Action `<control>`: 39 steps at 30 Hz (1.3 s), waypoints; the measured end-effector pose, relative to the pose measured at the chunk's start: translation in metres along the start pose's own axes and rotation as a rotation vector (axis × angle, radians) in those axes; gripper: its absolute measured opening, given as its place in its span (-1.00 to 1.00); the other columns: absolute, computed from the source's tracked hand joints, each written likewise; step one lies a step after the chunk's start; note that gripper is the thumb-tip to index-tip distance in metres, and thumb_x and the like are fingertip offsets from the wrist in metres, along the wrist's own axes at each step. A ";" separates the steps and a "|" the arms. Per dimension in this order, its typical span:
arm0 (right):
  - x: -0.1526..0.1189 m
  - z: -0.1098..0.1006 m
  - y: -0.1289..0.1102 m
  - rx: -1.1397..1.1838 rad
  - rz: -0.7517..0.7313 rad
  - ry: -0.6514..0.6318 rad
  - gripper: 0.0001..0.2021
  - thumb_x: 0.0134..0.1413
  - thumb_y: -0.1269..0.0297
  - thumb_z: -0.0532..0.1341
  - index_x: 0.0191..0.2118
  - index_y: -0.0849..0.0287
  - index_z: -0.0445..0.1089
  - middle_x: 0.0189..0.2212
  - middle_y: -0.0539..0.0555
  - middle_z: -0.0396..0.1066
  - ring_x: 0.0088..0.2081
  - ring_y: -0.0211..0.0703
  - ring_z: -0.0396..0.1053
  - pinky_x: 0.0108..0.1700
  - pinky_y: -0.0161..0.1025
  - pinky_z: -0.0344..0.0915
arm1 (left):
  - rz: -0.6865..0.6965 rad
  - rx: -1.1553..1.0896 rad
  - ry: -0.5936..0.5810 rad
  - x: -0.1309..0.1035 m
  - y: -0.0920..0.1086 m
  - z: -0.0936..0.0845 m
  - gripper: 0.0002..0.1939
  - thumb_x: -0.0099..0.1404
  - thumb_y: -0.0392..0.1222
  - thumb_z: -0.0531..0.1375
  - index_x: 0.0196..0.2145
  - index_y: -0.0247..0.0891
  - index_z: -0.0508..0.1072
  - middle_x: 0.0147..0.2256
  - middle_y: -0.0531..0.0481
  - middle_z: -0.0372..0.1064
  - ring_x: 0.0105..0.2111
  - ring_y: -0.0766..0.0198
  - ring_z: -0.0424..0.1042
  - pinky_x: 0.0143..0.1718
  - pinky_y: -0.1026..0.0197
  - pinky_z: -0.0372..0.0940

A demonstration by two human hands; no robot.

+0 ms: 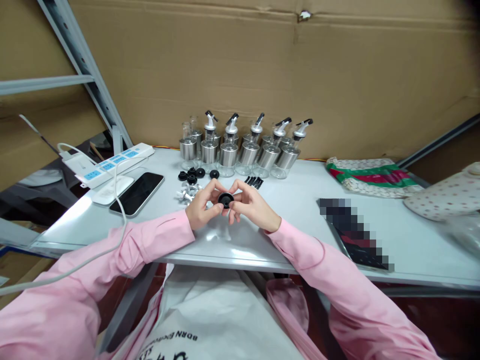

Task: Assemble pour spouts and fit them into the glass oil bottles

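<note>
Between my two hands is a round black stopper (225, 200), raised over the table's front half. My left hand (204, 206) pinches its left edge with thumb and fingers. On the other side my right hand (250, 204) grips it, the thumb on its face and lower fingers curled. Just beyond my left hand lie several loose black stoppers (192, 175) and white plastic spout pieces (184, 194), partly hidden by that hand. Small black levers (254, 182) lie in a row behind my right hand. Glass bottles with metal bands (228, 156) stand behind, several topped with white-and-black pourers (256, 123).
At left on the grey table (300, 220) are a phone (138, 194), a white charger (112, 190) and a power strip (116, 164). A white cable (123, 220) crosses my left sleeve. A patterned cloth (371, 176) and a dark blurred item (354, 232) lie right. Cardboard (262, 65) stands behind.
</note>
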State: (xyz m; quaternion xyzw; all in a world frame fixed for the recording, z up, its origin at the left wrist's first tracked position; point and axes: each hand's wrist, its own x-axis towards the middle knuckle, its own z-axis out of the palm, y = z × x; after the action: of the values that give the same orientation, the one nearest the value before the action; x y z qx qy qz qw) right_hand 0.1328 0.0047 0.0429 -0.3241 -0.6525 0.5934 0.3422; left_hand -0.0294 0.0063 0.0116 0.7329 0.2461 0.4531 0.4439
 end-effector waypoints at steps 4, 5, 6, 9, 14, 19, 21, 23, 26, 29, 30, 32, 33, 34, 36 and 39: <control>0.001 -0.001 0.001 0.022 0.026 -0.038 -0.75 -0.25 0.39 0.09 -0.37 0.11 -0.01 -0.66 -0.14 0.39 -0.66 -0.26 0.38 -0.66 -0.43 0.16 | -0.022 0.027 0.015 0.001 0.002 0.001 -0.72 0.14 -0.03 0.14 -0.32 -0.24 0.15 -0.54 0.10 0.30 -0.58 0.40 0.31 -0.52 0.33 0.18; 0.001 -0.002 0.001 0.024 0.033 -0.045 -0.75 -0.25 0.38 0.09 -0.37 0.11 -0.01 -0.66 -0.14 0.39 -0.65 -0.26 0.38 -0.66 -0.44 0.16 | -0.031 0.030 0.013 0.002 0.003 0.001 -0.73 0.14 -0.05 0.14 -0.33 -0.24 0.15 -0.55 0.11 0.30 -0.59 0.40 0.30 -0.53 0.33 0.17; 0.001 -0.002 0.002 0.027 0.040 -0.050 -0.75 -0.25 0.38 0.09 -0.37 0.11 -0.02 -0.66 -0.14 0.39 -0.65 -0.26 0.38 -0.66 -0.44 0.16 | -0.038 0.032 0.008 0.002 0.003 0.001 -0.75 0.14 -0.07 0.13 -0.34 -0.24 0.15 -0.56 0.11 0.30 -0.60 0.40 0.29 -0.53 0.33 0.16; 0.001 -0.002 0.002 0.040 0.046 -0.056 -0.75 -0.24 0.37 0.09 -0.37 0.11 -0.03 -0.65 -0.14 0.40 -0.66 -0.26 0.38 -0.67 -0.44 0.15 | -0.047 0.051 -0.005 0.002 0.005 0.001 -0.78 0.14 -0.11 0.12 -0.34 -0.25 0.15 -0.57 0.11 0.30 -0.60 0.39 0.28 -0.51 0.31 0.15; 0.002 -0.003 0.004 0.038 0.034 -0.049 -0.75 -0.26 0.42 0.10 -0.40 0.12 -0.01 -0.66 -0.14 0.39 -0.69 -0.29 0.36 -0.69 -0.47 0.10 | -0.087 0.119 -0.001 0.003 0.006 -0.001 -0.79 0.08 -0.15 0.12 -0.34 -0.26 0.17 -0.57 0.12 0.28 -0.57 0.38 0.28 -0.44 0.28 0.15; 0.003 -0.004 0.007 0.054 -0.008 -0.043 -0.76 -0.29 0.47 0.11 -0.44 0.13 0.01 -0.67 -0.17 0.36 -0.71 -0.34 0.33 -0.69 -0.48 0.11 | -0.149 0.159 0.022 0.003 0.009 -0.002 -0.79 0.01 -0.18 0.11 -0.38 -0.25 0.16 -0.56 0.12 0.27 -0.57 0.38 0.26 -0.49 0.32 0.11; 0.003 -0.003 0.008 0.072 -0.020 -0.048 -0.75 -0.29 0.48 0.11 -0.44 0.13 0.01 -0.65 -0.18 0.37 -0.73 -0.37 0.30 -0.68 -0.45 0.19 | -0.139 0.179 0.031 0.003 0.009 -0.002 -0.80 -0.01 -0.20 0.09 -0.38 -0.25 0.17 -0.55 0.11 0.27 -0.58 0.39 0.24 -0.52 0.33 0.10; 0.003 -0.003 0.009 0.076 -0.029 -0.053 -0.75 -0.29 0.48 0.12 -0.44 0.13 0.01 -0.64 -0.18 0.37 -0.74 -0.40 0.26 -0.68 -0.44 0.21 | -0.113 0.207 0.042 0.002 0.009 -0.001 -0.80 -0.02 -0.22 0.08 -0.38 -0.25 0.17 -0.55 0.11 0.26 -0.59 0.41 0.22 -0.53 0.33 0.09; 0.002 -0.004 0.010 0.067 -0.042 -0.055 -0.76 -0.29 0.49 0.11 -0.44 0.13 0.02 -0.62 -0.17 0.39 -0.74 -0.41 0.25 -0.70 -0.45 0.21 | -0.078 0.248 0.047 0.001 0.010 -0.001 -0.80 -0.03 -0.24 0.07 -0.38 -0.25 0.17 -0.58 0.13 0.24 -0.62 0.42 0.17 -0.55 0.34 0.08; 0.001 -0.004 0.010 0.053 -0.046 -0.054 -0.76 -0.29 0.49 0.11 -0.44 0.14 0.03 -0.62 -0.16 0.39 -0.74 -0.41 0.25 -0.69 -0.45 0.20 | -0.083 0.277 0.048 0.001 0.011 0.000 -0.79 -0.05 -0.25 0.07 -0.38 -0.25 0.17 -0.61 0.15 0.21 -0.64 0.43 0.13 -0.58 0.35 0.06; 0.001 -0.003 0.010 0.045 -0.049 -0.050 -0.76 -0.29 0.50 0.11 -0.44 0.14 0.03 -0.63 -0.16 0.39 -0.74 -0.41 0.25 -0.69 -0.46 0.20 | -0.087 0.283 0.050 0.001 0.012 0.001 -0.79 -0.05 -0.26 0.07 -0.37 -0.25 0.18 -0.62 0.16 0.20 -0.64 0.44 0.12 -0.59 0.36 0.05; 0.000 -0.002 0.009 0.024 -0.057 -0.035 -0.77 -0.29 0.50 0.10 -0.45 0.14 0.03 -0.65 -0.17 0.37 -0.74 -0.42 0.24 -0.69 -0.47 0.17 | -0.088 0.290 0.053 0.001 0.013 0.001 -0.78 -0.06 -0.26 0.07 -0.37 -0.25 0.18 -0.63 0.16 0.19 -0.65 0.44 0.10 -0.61 0.37 0.03; 0.000 -0.002 0.008 0.014 -0.062 -0.027 -0.77 -0.29 0.50 0.10 -0.45 0.14 0.03 -0.65 -0.18 0.36 -0.75 -0.42 0.24 -0.69 -0.48 0.16 | -0.087 0.290 0.054 0.001 0.013 0.001 -0.78 -0.07 -0.26 0.07 -0.37 -0.25 0.18 -0.63 0.17 0.18 -0.65 0.45 0.09 -0.61 0.37 0.02; 0.000 -0.001 0.008 0.006 -0.063 -0.021 -0.77 -0.29 0.50 0.10 -0.46 0.14 0.03 -0.66 -0.18 0.36 -0.75 -0.43 0.22 -0.70 -0.48 0.14 | -0.085 0.287 0.053 0.001 0.013 0.001 -0.78 -0.06 -0.27 0.07 -0.37 -0.25 0.18 -0.63 0.17 0.18 -0.66 0.45 0.08 -0.61 0.37 0.02; 0.000 -0.001 0.007 -0.006 -0.057 -0.014 -0.78 -0.29 0.49 0.10 -0.46 0.13 0.03 -0.65 -0.18 0.35 -0.77 -0.44 0.18 -0.73 -0.49 0.10 | -0.080 0.280 0.049 0.000 0.011 0.002 -0.79 -0.05 -0.27 0.07 -0.37 -0.25 0.18 -0.62 0.17 0.18 -0.66 0.46 0.07 -0.61 0.37 0.02; 0.001 -0.005 0.007 -0.020 -0.055 -0.029 -0.78 -0.29 0.49 0.10 -0.45 0.13 0.05 -0.66 -0.18 0.34 -0.76 -0.44 0.17 -0.71 -0.47 0.09 | -0.040 0.285 0.065 -0.001 0.006 0.002 -0.79 0.02 -0.24 0.08 -0.33 -0.25 0.18 -0.56 0.14 0.24 -0.62 0.45 0.12 -0.55 0.35 0.08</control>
State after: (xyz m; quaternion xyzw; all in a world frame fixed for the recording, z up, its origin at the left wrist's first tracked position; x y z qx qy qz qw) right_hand 0.1363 0.0092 0.0361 -0.3008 -0.6720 0.5819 0.3456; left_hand -0.0283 0.0013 0.0158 0.7685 0.3367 0.4279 0.3360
